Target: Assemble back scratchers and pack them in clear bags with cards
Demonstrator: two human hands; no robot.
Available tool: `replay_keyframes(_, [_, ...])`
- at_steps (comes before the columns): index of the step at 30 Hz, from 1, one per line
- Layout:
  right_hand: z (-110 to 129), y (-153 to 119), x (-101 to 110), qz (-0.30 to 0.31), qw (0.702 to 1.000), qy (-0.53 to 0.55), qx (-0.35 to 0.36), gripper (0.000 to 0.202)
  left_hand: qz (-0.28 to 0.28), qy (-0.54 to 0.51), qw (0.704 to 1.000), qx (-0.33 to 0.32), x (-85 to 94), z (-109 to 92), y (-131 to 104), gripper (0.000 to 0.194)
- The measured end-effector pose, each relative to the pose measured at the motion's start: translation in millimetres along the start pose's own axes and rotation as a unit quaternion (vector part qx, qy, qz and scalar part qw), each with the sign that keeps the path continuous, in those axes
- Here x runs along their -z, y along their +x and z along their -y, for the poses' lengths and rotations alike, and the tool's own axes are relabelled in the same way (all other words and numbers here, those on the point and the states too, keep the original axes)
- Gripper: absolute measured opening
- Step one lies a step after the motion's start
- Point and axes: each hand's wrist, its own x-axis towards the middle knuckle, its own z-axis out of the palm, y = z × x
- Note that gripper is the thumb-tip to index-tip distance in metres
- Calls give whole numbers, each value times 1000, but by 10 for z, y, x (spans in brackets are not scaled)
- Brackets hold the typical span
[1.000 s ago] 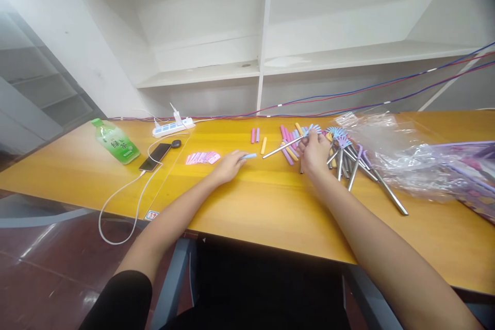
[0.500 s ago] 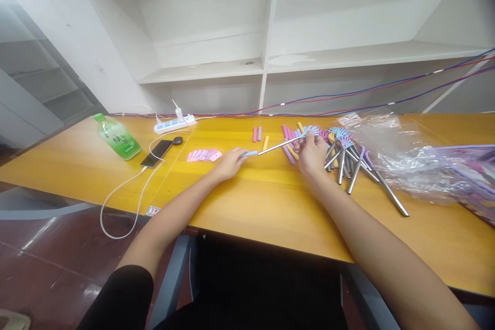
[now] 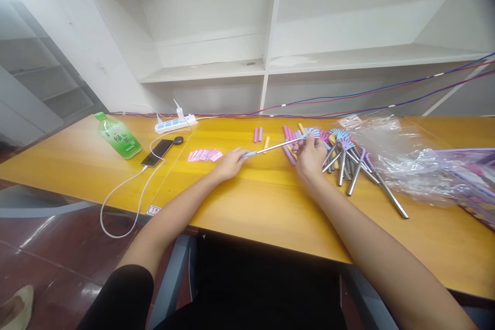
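Note:
A metal back scratcher [image 3: 278, 146] with a light blue claw head is stretched between my hands above the table. My right hand [image 3: 310, 159] is closed around it near the claw end. At the rod's other end, my left hand [image 3: 231, 163] pinches a light blue grip sleeve [image 3: 250, 154], which is in line with the rod and meets its tip. How far the rod sits inside the sleeve cannot be made out. Beside my right hand lies a heap of other back scratchers [image 3: 344, 157] with metal rods and coloured claws. Loose pink, purple and yellow sleeves [image 3: 286, 136] lie behind it.
Pink cards [image 3: 204, 155] are fanned out left of centre. Farther left are a phone [image 3: 157, 153] on a white cable, a green bottle [image 3: 119, 136] and a power strip [image 3: 176, 124]. Clear plastic bags [image 3: 413, 165] cover the right side. A person's foot [image 3: 21, 307] shows at lower left.
The blue sleeve and the rod, which met at a slight angle, now form a straight line. My right hand has shifted slightly left. A foot has come further into view at lower left.

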Motion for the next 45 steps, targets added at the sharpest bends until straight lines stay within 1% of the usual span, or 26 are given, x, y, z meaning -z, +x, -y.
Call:
replay_keyframes(7, [40,70,16,-22,1000,2,-1,49,4,-11,1000,13,11,-27,4,24])
replay_keyframes(11, [87,144,35,-34,999,3,-15,49,9,-13,1000,17,7,-31,13,22])
replay_keyframes(16, [104,135,34,-29,999,1,-35,50,12,-19,1000,16,5,-53,3,22])
replay_keyframes(20, [92,71,8,-17,998,10,-57,50,13,-60,998,22,8,-72,-2,24])
replay_keyframes(25, [88,59,2,-11,999,8,-51,49,13,-99,995,21,2,-61,2,26])
replay_keyframes(28, [89,82,17,-8,999,-1,-43,48,13,-83,996,25,-1,-47,1,26])
replay_keyframes(33, [107,120,54,-6,999,-27,-27,42,5,-16,999,30,14,-45,0,24])
replay_keyframes(35, [125,127,60,6,999,3,-39,38,-1,0,999,34,34,-57,3,24])
replay_keyframes(39, [175,146,62,32,992,80,-88,32,-11,15,999,30,91,-83,3,26])
replay_keyframes(42, [204,184,75,53,989,89,-107,30,-11,16,1000,9,128,-99,-7,29])
replay_keyframes(45, [210,228,92,61,989,81,-111,31,-13,21,1000,-4,147,-117,-16,32])
